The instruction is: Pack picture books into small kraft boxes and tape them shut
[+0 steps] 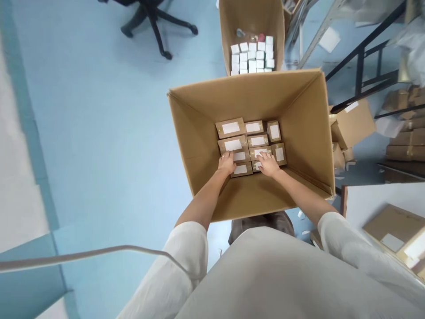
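A large open cardboard carton (pixel 247 95) stands in front of me, with several small brown boxes (pixel 231 127) packed in rows on its bottom. White labels show on their tops. Both of my hands reach down inside. My left hand (pixel 227 163) rests against the left end of the lower-left boxes (pixel 241 169), its fingers stretched over the edge. On the boxes of the middle column (pixel 258 141), my right hand (pixel 268 164) lies with fingers spread, next to a labelled box (pixel 280 153) at the right. Neither hand lifts a box.
Behind the carton stands another open carton (pixel 252 17) holding several white boxes (pixel 252 56). A wheeled chair base (pixel 151 22) is at the upper left. Metal frames (pixel 360 73) and loose cartons (pixel 353 123) line the right. A cable (pixel 99 251) runs to my left sleeve.
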Demonstrator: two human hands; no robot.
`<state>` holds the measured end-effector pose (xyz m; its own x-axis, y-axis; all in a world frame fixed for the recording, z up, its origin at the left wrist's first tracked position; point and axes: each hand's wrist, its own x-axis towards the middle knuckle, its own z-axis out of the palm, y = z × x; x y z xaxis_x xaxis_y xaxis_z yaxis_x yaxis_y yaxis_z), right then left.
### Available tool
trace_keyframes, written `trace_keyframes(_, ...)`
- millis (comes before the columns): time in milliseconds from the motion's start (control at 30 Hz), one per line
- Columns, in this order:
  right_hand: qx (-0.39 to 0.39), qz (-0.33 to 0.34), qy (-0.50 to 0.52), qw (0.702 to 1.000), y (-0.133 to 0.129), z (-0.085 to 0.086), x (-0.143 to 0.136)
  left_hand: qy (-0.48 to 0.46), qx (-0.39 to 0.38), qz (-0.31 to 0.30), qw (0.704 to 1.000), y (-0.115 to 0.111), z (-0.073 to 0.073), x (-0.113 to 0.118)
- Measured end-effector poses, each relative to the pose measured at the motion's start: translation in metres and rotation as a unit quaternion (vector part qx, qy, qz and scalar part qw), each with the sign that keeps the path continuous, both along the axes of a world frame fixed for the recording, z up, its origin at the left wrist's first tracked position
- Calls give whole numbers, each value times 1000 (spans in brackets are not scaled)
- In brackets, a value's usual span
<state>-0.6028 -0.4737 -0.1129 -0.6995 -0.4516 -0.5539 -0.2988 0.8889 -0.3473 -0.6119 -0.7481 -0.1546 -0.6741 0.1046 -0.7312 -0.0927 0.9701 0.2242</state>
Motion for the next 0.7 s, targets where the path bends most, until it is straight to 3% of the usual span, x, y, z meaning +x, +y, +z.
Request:
trace_keyframes(200, -7, 54, -31, 998, -22, -90, -31, -7, -8, -10, 1000, -11, -76, -10)
trace_keyframes(433, -24, 66, -51, 996, -43, -184, -44, -10, 4, -10, 1000, -34, -177, -32)
trace_keyframes(567, -33, 56, -51, 997, -51, -225, -41, 13, 12, -31, 999, -46, -225, -46)
trace_keyframes(700, -13, 56, -57, 997, -53, -244, -32, 22, 16, -32, 999, -45, -248, -48)
